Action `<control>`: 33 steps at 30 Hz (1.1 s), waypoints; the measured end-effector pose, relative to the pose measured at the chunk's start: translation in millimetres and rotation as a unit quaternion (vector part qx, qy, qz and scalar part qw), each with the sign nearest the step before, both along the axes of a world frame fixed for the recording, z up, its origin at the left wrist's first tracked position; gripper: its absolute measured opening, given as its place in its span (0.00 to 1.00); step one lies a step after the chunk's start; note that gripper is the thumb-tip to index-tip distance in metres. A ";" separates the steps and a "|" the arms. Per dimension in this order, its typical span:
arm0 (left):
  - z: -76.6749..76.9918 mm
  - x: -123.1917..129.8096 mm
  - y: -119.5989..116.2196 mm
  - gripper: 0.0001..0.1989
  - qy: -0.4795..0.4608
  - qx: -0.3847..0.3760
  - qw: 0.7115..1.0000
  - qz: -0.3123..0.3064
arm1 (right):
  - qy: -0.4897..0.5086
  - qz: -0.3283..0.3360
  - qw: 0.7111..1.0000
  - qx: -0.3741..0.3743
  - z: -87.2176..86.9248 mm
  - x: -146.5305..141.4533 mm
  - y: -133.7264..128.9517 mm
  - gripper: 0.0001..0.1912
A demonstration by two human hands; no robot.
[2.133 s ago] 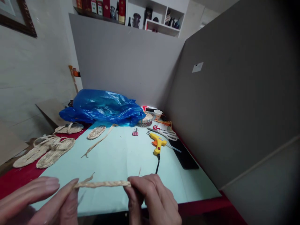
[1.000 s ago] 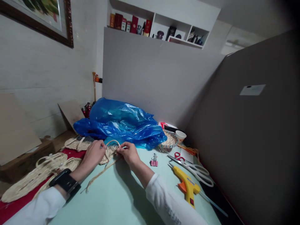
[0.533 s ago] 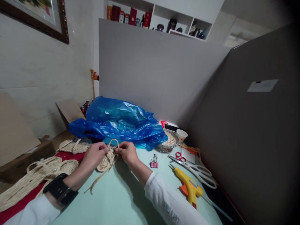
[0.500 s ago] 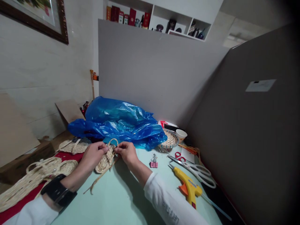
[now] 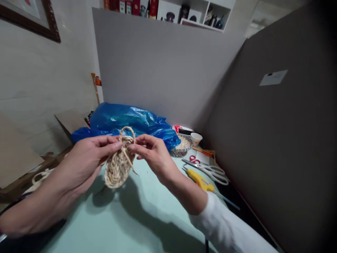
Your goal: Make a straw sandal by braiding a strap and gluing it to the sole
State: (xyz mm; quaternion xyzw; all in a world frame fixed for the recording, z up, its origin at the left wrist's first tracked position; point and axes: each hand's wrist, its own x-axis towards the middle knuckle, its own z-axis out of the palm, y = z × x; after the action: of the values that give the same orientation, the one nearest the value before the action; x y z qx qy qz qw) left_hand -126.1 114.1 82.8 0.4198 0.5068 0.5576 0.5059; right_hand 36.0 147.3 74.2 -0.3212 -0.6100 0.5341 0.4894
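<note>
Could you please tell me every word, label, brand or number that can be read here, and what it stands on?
No text can be read.
Card on the panel: too blurred.
Shelf boxes: markings too small.
Glue gun: any markings too small.
Cup: any print too blurred.
Woven piece: no lettering visible.

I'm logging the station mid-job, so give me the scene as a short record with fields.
Left hand: holding the sole near its top, left side
Right hand: holding the sole near its top, right side
Sole: woven, tilted, raised off the table
Strap: arched above the sole's top, between the hands
Behind: blue bag
Right side: basket, cup, white scissors, glue gun partly hidden
</note>
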 end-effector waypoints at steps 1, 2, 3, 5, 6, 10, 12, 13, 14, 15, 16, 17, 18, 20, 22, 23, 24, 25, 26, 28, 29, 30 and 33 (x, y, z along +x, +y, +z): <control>-9.1 8.3 -12.2 0.21 -0.009 -0.021 1.000 -0.016 | -0.019 0.002 1.000 -0.003 -4.9 13.2 -15.7 0.19; -22.8 16.2 -24.7 0.20 -0.011 -0.049 0.998 -0.034 | -0.035 0.000 0.999 -0.022 -14.3 25.9 -32.2 0.20; -39.5 23.3 -37.1 0.19 -0.013 -0.077 0.996 -0.053 | -0.053 0.001 0.997 -0.055 -27.5 37.5 -49.1 0.20; -74.8 34.0 -59.6 0.15 0.015 -0.138 0.984 -0.107 | -0.101 -0.018 0.984 -0.145 -59.0 55.8 -81.3 0.21; -90.0 37.3 -68.4 0.14 0.059 -0.148 0.979 -0.125 | -0.105 -0.026 0.977 -0.184 -74.0 62.2 -95.1 0.21; -119.1 37.2 -81.3 0.13 0.281 -0.040 0.957 -0.059 | -0.175 -0.090 0.971 -0.134 -103.5 74.0 -124.9 0.08; -120.5 32.1 -80.7 0.13 0.334 -0.003 0.941 -0.059 | -0.229 -0.093 0.966 -0.076 -100.2 76.0 -127.0 0.03; -120.3 29.5 -80.9 0.13 0.342 0.000 0.937 -0.067 | -0.251 -0.089 0.963 -0.052 -96.9 76.7 -126.9 0.04; -120.2 27.3 -82.0 0.12 0.344 -0.006 0.936 -0.076 | -0.267 -0.084 0.960 -0.034 -93.8 77.4 -126.7 0.04; -120.1 25.8 -84.0 0.12 0.341 -0.018 0.937 -0.079 | -0.275 -0.078 0.958 -0.021 -91.4 77.9 -126.8 0.04; -120.1 25.1 -86.8 0.11 0.334 -0.034 0.939 -0.072 | -0.276 -0.076 0.958 -0.013 -90.0 78.3 -127.1 0.04; -119.9 25.5 -90.2 0.11 0.325 -0.054 0.942 -0.059 | -0.273 -0.075 0.959 -0.008 -89.7 78.4 -127.7 0.04; -119.4 26.7 -93.7 0.11 0.314 -0.077 0.945 -0.045 | -0.267 -0.078 0.960 -0.006 -90.3 78.3 -128.5 0.04; -117.6 30.5 -99.8 0.12 0.282 -0.115 0.952 -0.035 | -0.254 -0.088 0.963 -0.003 -92.8 77.6 -129.7 0.04; -115.3 34.1 -103.5 0.12 0.246 -0.128 0.960 -0.034 | -0.237 -0.098 0.967 -0.001 -95.3 76.4 -130.2 0.05; -114.5 35.3 -104.3 0.12 0.230 -0.129 0.964 -0.031 | -0.228 -0.102 0.968 -0.003 -96.0 75.8 -130.3 0.06; -113.9 35.8 -104.7 0.12 0.215 -0.133 0.967 -0.023 | -0.219 -0.104 0.970 -0.005 -96.3 75.2 -130.4 0.07; -113.7 35.9 -104.6 0.12 0.204 -0.141 0.969 -0.014 | -0.211 -0.106 0.972 -0.007 -96.3 74.7 -130.7 0.07; -113.6 35.6 -104.3 0.12 0.198 -0.150 0.969 -0.010 | -0.206 -0.108 0.973 -0.008 -95.9 74.3 -131.2 0.07; -113.1 34.9 -103.4 0.12 0.190 -0.165 0.968 -0.014 | -0.208 -0.109 0.972 -0.002 -94.9 74.3 -133.0 0.07; -112.3 35.0 -102.9 0.12 0.189 -0.172 0.967 -0.019 | -0.216 -0.107 0.971 0.005 -94.5 74.6 -134.1 0.07; -111.1 35.6 -102.4 0.12 0.188 -0.178 0.965 -0.025 | -0.228 -0.104 0.968 0.012 -94.2 75.0 -135.2 0.07; -105.7 39.7 -101.3 0.11 0.192 -0.189 0.962 -0.042 | -0.261 -0.087 0.961 0.034 -94.8 76.7 -137.7 0.08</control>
State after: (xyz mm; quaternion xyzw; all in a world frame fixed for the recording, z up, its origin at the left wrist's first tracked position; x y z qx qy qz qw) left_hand -86.4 12.7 -22.9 0.4367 0.6726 0.3384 0.4923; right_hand 112.7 9.6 -20.7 -0.4846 -0.7042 0.3655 0.3684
